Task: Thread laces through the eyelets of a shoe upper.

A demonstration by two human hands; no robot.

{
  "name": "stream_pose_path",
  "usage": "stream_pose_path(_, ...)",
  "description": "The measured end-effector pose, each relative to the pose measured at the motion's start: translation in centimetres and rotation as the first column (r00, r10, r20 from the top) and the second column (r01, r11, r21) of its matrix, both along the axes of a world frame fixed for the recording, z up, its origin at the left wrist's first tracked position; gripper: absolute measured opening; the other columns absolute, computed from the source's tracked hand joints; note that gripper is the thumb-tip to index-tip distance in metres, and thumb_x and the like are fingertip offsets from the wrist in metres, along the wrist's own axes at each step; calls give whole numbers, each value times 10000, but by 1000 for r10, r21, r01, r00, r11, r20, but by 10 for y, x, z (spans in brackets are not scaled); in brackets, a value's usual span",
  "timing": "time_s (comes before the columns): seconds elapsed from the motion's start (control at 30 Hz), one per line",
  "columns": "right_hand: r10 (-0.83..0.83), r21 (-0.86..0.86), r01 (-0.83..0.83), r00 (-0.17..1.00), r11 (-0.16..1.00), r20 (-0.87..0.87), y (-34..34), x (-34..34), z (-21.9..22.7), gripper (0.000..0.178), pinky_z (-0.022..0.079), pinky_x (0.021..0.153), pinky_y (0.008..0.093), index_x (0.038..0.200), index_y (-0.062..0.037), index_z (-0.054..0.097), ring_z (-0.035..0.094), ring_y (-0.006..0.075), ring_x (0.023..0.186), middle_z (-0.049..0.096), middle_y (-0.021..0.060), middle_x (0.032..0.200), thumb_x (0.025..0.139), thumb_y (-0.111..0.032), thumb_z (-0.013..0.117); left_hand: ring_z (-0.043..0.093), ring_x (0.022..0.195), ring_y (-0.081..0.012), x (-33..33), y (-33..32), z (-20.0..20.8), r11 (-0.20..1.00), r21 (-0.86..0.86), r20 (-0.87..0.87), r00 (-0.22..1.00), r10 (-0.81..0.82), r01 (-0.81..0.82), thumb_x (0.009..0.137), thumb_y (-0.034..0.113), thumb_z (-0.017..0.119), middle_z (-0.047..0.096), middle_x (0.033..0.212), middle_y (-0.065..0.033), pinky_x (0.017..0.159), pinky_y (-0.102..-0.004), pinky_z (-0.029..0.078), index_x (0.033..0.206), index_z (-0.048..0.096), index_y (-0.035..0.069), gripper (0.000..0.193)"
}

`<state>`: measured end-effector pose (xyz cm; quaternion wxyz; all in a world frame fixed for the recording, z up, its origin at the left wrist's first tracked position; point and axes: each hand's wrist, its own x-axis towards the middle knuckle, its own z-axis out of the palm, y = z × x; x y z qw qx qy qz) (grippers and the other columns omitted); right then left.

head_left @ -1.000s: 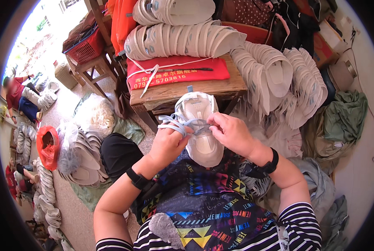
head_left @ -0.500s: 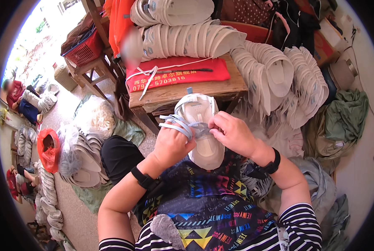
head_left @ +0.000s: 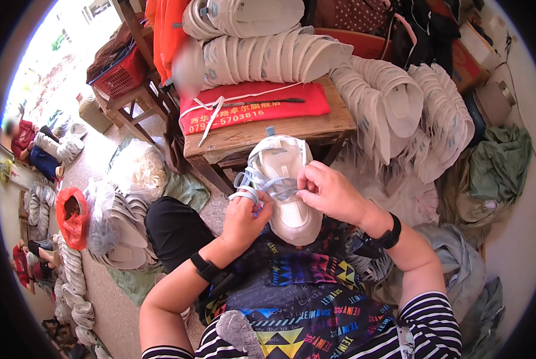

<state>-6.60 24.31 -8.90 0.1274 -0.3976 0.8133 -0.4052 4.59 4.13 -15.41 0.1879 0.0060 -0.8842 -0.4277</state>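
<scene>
Head view lets me watch two bare hands from far off. The white shoe [head_left: 296,222] sits between them, just in front of the wooden stool [head_left: 220,145], with its toe toward the person. On the left hand [head_left: 246,220], pale blue lace [head_left: 253,175] goes around the bent fingers. I see the right hand [head_left: 332,190] pinching the lace at the shoe's side. A red bag [head_left: 268,119] lies flat on the stool.

Left hand [head_left: 247,221] curled | right hand [head_left: 332,192] pinching, thumb to forefinger | forearms [head_left: 181,284] angled inward
</scene>
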Motion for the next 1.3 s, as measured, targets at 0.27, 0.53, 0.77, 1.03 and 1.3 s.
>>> stream_pose_path(0.27, -55, -60, 61, 994, 996, 91, 1, -3, -3, 109, 472, 643, 327, 829, -37, 584, 569, 186, 663, 546, 73, 778, 803, -103, 667, 541, 653, -194, 1, -9, 15, 979, 203, -92, 994, 51, -31, 915, 85, 643, 572, 722, -76, 618, -327, 443, 936, 645, 7, 81)
stream_pose_path(0.53, -51, -81, 72, 969, 994, 244, 4, -3, -11, 111, 460, 640, 299, 839, -36, 598, 529, 124, 663, 520, 49, 765, 827, -115, 675, 585, 723, -226, 5, -14, 24, 941, 340, 98, 995, -35, 0, 958, 121, 588, 624, 808, -112, 653, -340, 458, 913, 645, -5, 145)
stream_pose_path(0.77, -106, -55, 115, 984, 992, 145, 10, 11, 4, 90, 469, 629, 310, 897, -31, 602, 548, 140, 657, 548, 60, 818, 853, -94, 650, 554, 672, -237, 9, -9, 25, 979, 63, 43, 980, -196, 193, 824, 46, 716, 576, 742, -84, 613, -338, 440, 954, 705, 55, 130)
stream_pose_path(1.03, -110, -19, 108, 978, 994, -179, 6, 19, -3, 81, 506, 639, 396, 926, -65, 607, 633, 292, 738, 584, 93, 889, 858, -95, 639, 532, 631, -236, -3, 3, 17, 989, 8, -149, 979, -142, 144, 812, 42, 716, 548, 736, -77, 576, -345, 423, 955, 708, 64, 145)
stream_pose_path(1.3, -31, 87, 73, 910, 994, -412, -2, 19, -9, 112, 500, 598, 402, 891, -72, 580, 616, 291, 689, 582, 83, 810, 800, -71, 645, 542, 623, -227, 7, 7, 18, 990, -22, -54, 988, -142, 141, 813, 49, 713, 566, 749, -78, 568, -340, 429, 939, 698, 61, 128)
